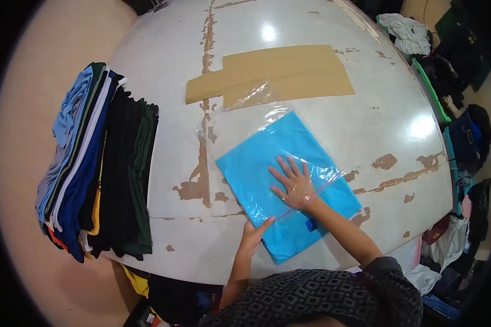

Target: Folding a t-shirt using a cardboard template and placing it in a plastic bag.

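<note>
A folded bright blue garment point(270, 143) lies at a slant on the worn white table, partly inside a clear plastic bag point(266, 116) with a pink-red strip across its mouth. Its lower end, bearing a small dark blue label point(311, 225), sticks out of the bag. My right hand point(293, 184) lies inside the bag, fingers spread flat on the garment. At the left end of the strip, my left hand point(257, 235) pinches the bag's edge between thumb and fingers.
Beyond the bag lies a flat piece of brown cardboard point(286, 73), partly under its far end. A long row of folded garments point(122, 171) stands along the table's left side. Clothes and plastic bags point(448, 245) crowd the right side beyond the table's edge, near a green-rimmed container point(431, 92).
</note>
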